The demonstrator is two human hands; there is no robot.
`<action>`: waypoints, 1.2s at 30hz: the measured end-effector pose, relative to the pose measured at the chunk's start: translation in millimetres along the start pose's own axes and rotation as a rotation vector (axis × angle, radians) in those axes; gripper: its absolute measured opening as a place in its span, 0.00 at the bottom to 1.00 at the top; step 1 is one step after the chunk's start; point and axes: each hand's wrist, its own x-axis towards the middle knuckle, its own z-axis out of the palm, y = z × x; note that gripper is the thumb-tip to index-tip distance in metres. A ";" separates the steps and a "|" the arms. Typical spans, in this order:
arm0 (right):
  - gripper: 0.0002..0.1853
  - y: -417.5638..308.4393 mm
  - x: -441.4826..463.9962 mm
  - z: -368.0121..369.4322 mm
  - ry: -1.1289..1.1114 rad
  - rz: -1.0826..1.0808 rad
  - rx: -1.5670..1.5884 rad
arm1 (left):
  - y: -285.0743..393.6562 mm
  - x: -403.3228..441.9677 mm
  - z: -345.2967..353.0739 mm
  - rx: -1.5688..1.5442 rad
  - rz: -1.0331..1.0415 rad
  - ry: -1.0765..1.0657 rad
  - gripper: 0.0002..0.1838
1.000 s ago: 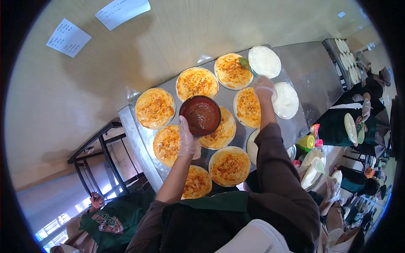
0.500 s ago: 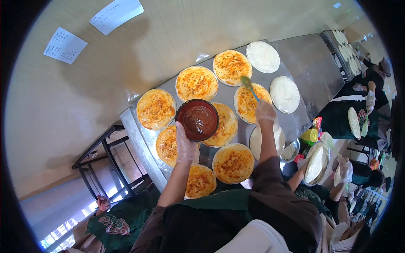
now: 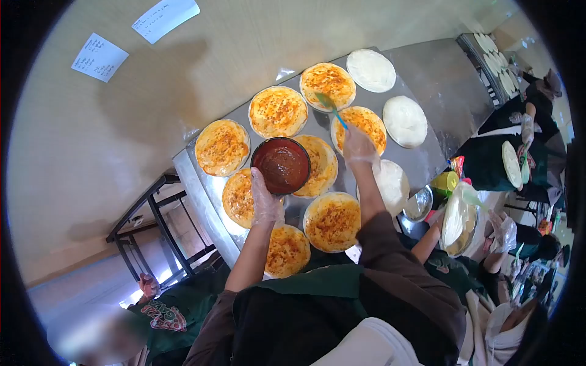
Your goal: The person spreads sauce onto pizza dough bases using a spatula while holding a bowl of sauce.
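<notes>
My left hand (image 3: 266,201), in a clear plastic glove, grips the side of a dark bowl (image 3: 281,165) with red-brown sauce inside. My right hand (image 3: 359,146), also gloved, is closed round the blue handle of a green-headed brush or spatula (image 3: 332,108). Its head is over the edge of a sauced dough round (image 3: 328,86) at the back. Beneath my right hand lies another sauced round (image 3: 366,125). Several more sauced rounds surround the bowl. Plain white rounds (image 3: 405,122) lie on the right, one partly behind my right forearm.
The rounds lie on a metal table (image 3: 427,79) against a wall with paper notes (image 3: 100,58). A black metal frame (image 3: 160,213) stands at the left. Co-workers hold dough (image 3: 511,165) at the right, near a metal bowl (image 3: 419,204) and a yellow container (image 3: 445,182). Another person is at lower left.
My right hand and the tool have moved left, from near the plain rounds to the sauced ones. The bowl stays in my left hand. At lower left a co-worker's head has come into view.
</notes>
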 end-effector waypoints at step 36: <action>0.18 100.4 -274.3 5.0 -0.630 0.488 1.371 | -96.6 -31.6 -12.3 0.160 0.041 -0.279 0.37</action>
